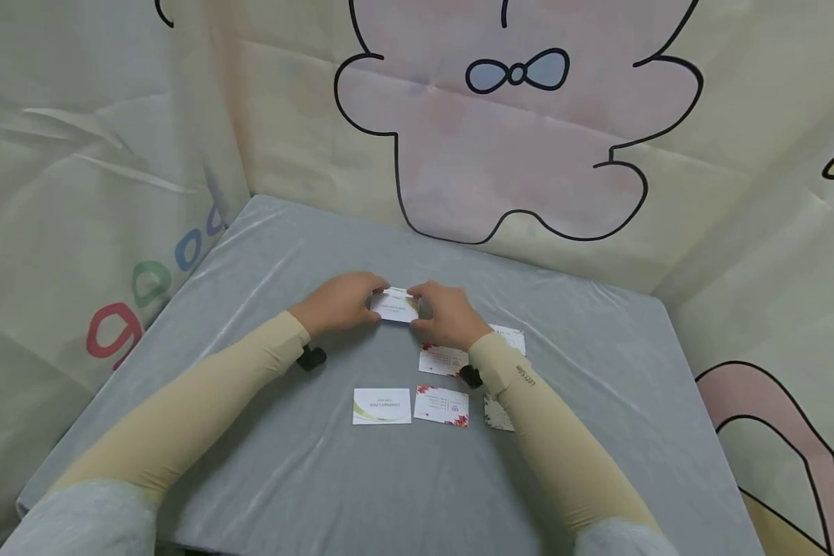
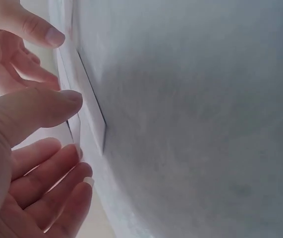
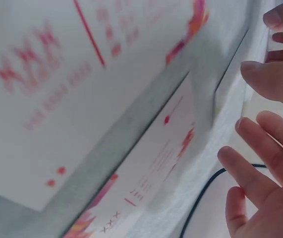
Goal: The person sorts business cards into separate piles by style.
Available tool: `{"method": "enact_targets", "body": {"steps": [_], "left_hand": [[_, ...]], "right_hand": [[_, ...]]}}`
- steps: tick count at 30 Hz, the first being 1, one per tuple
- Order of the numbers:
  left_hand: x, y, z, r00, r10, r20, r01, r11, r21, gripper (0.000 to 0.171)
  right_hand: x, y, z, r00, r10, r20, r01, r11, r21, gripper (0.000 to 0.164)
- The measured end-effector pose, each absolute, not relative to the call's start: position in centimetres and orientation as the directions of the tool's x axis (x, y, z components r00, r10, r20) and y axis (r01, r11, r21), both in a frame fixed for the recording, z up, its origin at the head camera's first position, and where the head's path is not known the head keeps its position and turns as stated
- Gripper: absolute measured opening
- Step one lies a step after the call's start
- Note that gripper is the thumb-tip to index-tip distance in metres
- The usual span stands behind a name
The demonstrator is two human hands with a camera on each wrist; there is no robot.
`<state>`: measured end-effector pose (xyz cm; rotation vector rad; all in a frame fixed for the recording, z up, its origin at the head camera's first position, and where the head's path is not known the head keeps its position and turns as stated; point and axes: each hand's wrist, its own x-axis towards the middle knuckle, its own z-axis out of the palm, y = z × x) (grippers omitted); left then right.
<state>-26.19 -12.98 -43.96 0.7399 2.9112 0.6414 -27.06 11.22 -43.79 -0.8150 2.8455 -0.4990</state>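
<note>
A white business card [image 1: 394, 309] with a green-yellow curve stands at the far middle of the cloth, between both hands. Right behind its top edge shows a second white card [image 2: 75, 128], seen nearly edge-on in the left wrist view. My left hand [image 1: 339, 303] pinches the left end of the pair, thumb in front and fingers behind. From the other side my right hand [image 1: 452, 313] holds the right end between thumb and index finger. Its other fingers [image 3: 255, 173] are spread in the right wrist view.
Nearer me lie a white card with a green curve [image 1: 382, 406], red-flowered cards [image 1: 442, 405] [image 1: 439, 360], and a dark-speckled card [image 1: 498, 415] partly under the right forearm. Another card [image 1: 510, 338] lies beyond the right wrist. Printed curtains [image 1: 528, 154] surround the grey cloth-covered table [image 1: 264, 463].
</note>
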Motion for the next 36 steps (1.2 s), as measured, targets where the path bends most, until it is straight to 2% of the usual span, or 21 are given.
{"method": "enact_targets", "body": {"steps": [8,20,36], "left_hand": [[-29.5,-12.1,-44.7,-0.892,0.452,0.000,0.406,0.803,0.437,0.056],[-29.3,-12.2,-44.8,-0.891,0.453,-0.016,0.393,0.789,0.472,0.055],[-29.7,-12.2,-44.7,-0.895,0.443,-0.054,0.378,0.817,0.435,0.056]], "right_hand": [[-29.6,11.4,-44.4,-0.879,-0.465,-0.108,-0.392,0.832,-0.392,0.059],[-29.7,11.3,-44.9,-0.881,-0.463,-0.094,-0.396,0.832,-0.389,0.059],[-30.3,10.9,-45.1,-0.889,-0.446,-0.101,-0.378,0.841,-0.387,0.058]]}}
